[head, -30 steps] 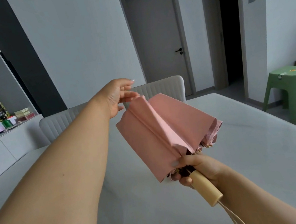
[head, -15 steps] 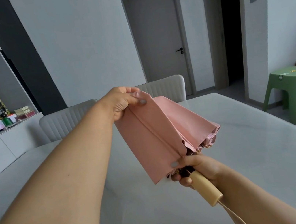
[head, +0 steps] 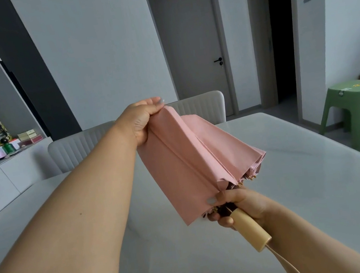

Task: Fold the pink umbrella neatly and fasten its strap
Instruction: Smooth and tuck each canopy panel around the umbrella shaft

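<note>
The left hand (head: 143,122) pinches a pleat at the far tip of the umbrella (head: 191,155), held above the table (head: 310,187). The right hand (head: 236,207) grips near the handle (head: 250,228). Pleat-smoothing seems underway; next comes wrapping panels and finding the unseen strap.

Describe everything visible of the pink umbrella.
The pink umbrella is a compact folding one with a matte salmon fabric canopy, collapsed but loose, with its panels creased into flat pleats. It is held in the air above the pale table. The left hand pinches a fold's far tip; the right hand grips the base by the cream handle, thumb pressing the fabric. No strap is fastened.
</note>
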`<control>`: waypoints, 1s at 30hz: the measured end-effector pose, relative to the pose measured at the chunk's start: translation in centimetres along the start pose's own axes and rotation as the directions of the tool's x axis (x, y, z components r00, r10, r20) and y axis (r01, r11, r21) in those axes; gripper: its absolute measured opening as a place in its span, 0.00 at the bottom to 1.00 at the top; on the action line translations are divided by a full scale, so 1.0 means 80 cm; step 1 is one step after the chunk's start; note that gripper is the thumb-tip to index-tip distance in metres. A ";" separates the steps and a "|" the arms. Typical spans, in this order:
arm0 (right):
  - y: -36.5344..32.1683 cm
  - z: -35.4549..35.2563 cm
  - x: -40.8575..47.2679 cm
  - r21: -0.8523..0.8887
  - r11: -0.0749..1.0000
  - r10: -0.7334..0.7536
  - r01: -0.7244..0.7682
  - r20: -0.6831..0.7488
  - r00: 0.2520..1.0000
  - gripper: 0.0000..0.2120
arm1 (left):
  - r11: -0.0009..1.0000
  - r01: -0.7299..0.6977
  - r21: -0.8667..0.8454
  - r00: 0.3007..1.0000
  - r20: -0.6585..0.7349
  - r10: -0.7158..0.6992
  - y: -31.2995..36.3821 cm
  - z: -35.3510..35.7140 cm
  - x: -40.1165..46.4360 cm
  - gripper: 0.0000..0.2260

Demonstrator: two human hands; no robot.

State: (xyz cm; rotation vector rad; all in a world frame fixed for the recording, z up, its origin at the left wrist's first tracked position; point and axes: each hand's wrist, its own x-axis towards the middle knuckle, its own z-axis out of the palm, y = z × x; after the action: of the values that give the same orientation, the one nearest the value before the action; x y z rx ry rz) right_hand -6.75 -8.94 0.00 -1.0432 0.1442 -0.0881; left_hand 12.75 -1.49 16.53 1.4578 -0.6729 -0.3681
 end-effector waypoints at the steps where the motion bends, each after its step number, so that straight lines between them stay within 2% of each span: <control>1: 0.000 0.001 0.001 0.001 1.000 -0.007 0.007 0.007 1.000 0.11 | 0.999 -0.002 -0.043 1.000 -0.013 0.001 0.000 -0.001 -0.001 0.06; 3: 0.001 0.000 0.002 0.008 1.000 -0.009 0.009 0.007 1.000 0.09 | 1.000 0.005 -0.028 0.999 -0.037 -0.006 0.001 -0.004 -0.002 0.02; 5: 0.000 -0.002 0.004 0.023 1.000 -0.007 0.007 -0.013 1.000 0.08 | 0.994 0.033 0.100 0.999 -0.032 -0.030 0.004 -0.008 -0.004 0.05; 7: 0.001 -0.005 0.006 0.006 1.000 -0.006 0.006 -0.017 1.000 0.12 | 0.965 0.072 0.253 0.997 -0.018 -0.069 0.006 -0.009 -0.006 0.08; 9: 0.002 -0.005 0.008 -0.018 1.000 -0.006 0.006 -0.013 1.000 0.14 | 0.944 0.088 0.319 0.996 -0.027 -0.084 0.007 -0.009 -0.007 0.05; 16: 0.007 -0.009 0.007 -0.021 1.000 -0.009 0.009 0.002 1.000 0.16 | 0.971 0.154 0.182 0.988 -0.003 -0.156 0.008 -0.011 -0.004 0.03; 18: 0.005 -0.008 0.008 -0.009 1.000 -0.015 0.015 -0.010 1.000 0.16 | 0.971 0.166 0.174 0.986 -0.002 -0.169 0.008 -0.011 -0.004 0.06; 20: 0.004 -0.006 0.008 -0.003 1.000 -0.019 0.019 -0.009 1.000 0.15 | 0.959 0.193 0.206 0.979 0.021 -0.202 0.010 -0.014 -0.005 0.10; 22: 0.004 -0.005 0.007 -0.008 1.000 -0.017 0.017 -0.006 1.000 0.13 | 0.915 0.234 0.328 0.962 0.062 -0.268 0.014 -0.019 -0.006 0.13; 25: 0.004 -0.004 0.005 -0.013 1.000 -0.011 0.011 -0.022 1.000 0.11 | 0.848 0.223 0.480 0.938 0.133 -0.321 0.021 -0.022 -0.007 0.05; 28: 0.000 -0.004 0.003 0.001 1.000 -0.011 0.011 -0.017 1.000 0.14 | 0.868 0.174 0.465 0.940 0.185 -0.287 0.025 -0.024 -0.003 0.07; 30: 0.001 -0.002 0.003 0.008 1.000 -0.006 0.006 -0.014 1.000 0.12 | 0.882 0.174 0.439 0.935 0.208 -0.288 0.024 -0.027 -0.003 0.07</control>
State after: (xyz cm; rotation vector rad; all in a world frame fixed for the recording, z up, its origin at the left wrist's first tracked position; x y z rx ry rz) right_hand -6.54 -9.11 -0.17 -1.0353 0.1535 -0.1012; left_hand 13.60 0.52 18.44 1.9273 -0.8292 -0.6498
